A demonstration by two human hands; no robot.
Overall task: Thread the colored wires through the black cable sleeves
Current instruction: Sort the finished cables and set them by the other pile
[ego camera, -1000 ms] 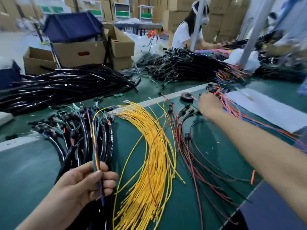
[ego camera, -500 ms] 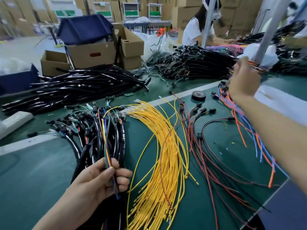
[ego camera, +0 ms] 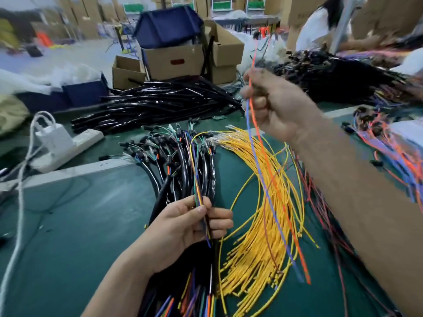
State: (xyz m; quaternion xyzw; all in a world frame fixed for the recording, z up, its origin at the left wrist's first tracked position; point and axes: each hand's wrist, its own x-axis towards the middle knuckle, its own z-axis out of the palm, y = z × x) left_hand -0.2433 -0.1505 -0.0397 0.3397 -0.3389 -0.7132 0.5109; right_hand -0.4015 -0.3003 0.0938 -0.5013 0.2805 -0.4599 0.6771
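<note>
Wires (ego camera: 261, 161), one orange and one blue, pinched in curled fingers of raised right hand (ego camera: 279, 104), hanging down over fanned yellow wires (ego camera: 256, 225) on green mat (ego camera: 80, 225). Lower down, left hand (ego camera: 187, 223) gripping thin multicoloured strand (ego camera: 197, 193) between thumb and fingers, over heap of sleeved cables (ego camera: 180, 156). Beyond, glossy black sleeves (ego camera: 155, 106) piled before cardboard boxes (ego camera: 174, 60).

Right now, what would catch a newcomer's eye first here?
The fan of yellow wires spread across the green mat at centre stands out most. Above it the raised right grip pinches orange and blue wires that dangle over the fan, while the left grip, lower centre, holds a multicoloured wire bundle.
</note>
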